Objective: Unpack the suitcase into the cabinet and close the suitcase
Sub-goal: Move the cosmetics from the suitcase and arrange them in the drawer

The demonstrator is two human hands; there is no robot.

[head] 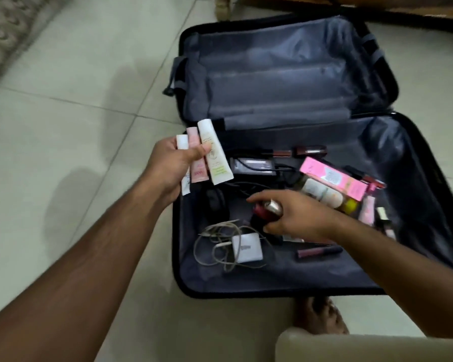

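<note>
A hard-shelled black suitcase [429, 142] is lying open across the middle and right of the frame on a floor [76, 105] of pale, glossy square tiles. Its upper half is lined with smooth grey fabric drawn into soft padded ridges, and nothing is seen lying in it; the lower half is lined in the same grey cloth and is scattered with small items.

At the centre left, three slim squeeze tubes [207, 152] of soft plastic, one white, one pink and one cream, are being held fanned out over the suitcase's left edge by the left hand [171, 165], whose fingers and thumb are clamped around them.

At the lower centre, a small rounded dark-red bottle [266, 210] with a shiny metallic cap is being gripped by the right hand [296, 218], with the fingers curled on it just above the lining.

A flat white square charger [247, 247] with a tangle of thin pale cable is lying at the lower left of the compartment. A black rectangular power adapter [253, 165] with dark cord is resting near the middle, just right of the tubes. A pink cardboard box [332, 178] is lying slanted at the right, over a clear pouch of round jars and bottles. A slender dark lip-gloss tube [318, 251] is lying below the right wrist.

A bare foot [319, 317] is seen on the tiles at the bottom edge, beside a cream-coloured rounded surface.
</note>
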